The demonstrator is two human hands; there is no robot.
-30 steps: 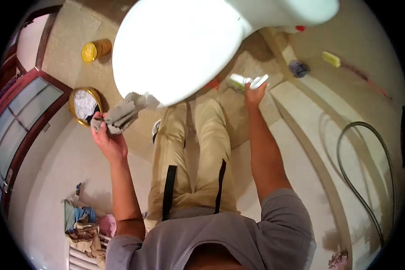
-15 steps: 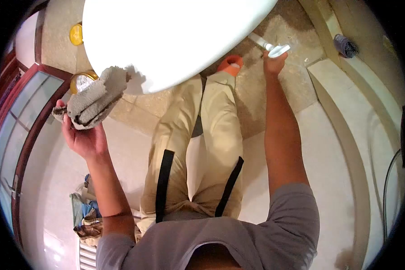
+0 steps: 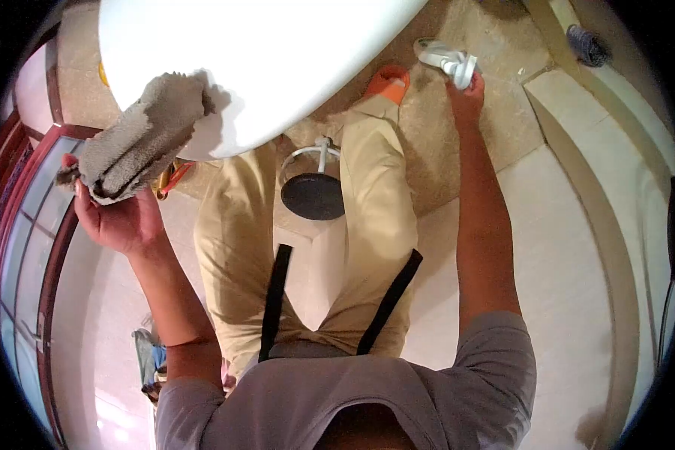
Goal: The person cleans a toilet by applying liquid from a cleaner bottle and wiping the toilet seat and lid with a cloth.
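Up close, wearing a grey shirt (image 3: 360, 390) over tan trousers (image 3: 375, 202). Out to the left hand (image 3: 124, 217) now: palm turned up, gripping a bunched grey cloth (image 3: 139, 139) by its lower end, and holding the upper end in front of the white toilet lid (image 3: 262, 60); hard to tell whether touching it. Across to the right hand (image 3: 469, 97): curled around one end of a white bottle (image 3: 448, 60), slightly blurred, well apart from the cloth. Down between the legs to a round black stool (image 3: 313, 196); on past an orange slipper (image 3: 390, 84), just beyond the right trouser leg; then far off to a dark roll (image 3: 589, 45) on the ledge.
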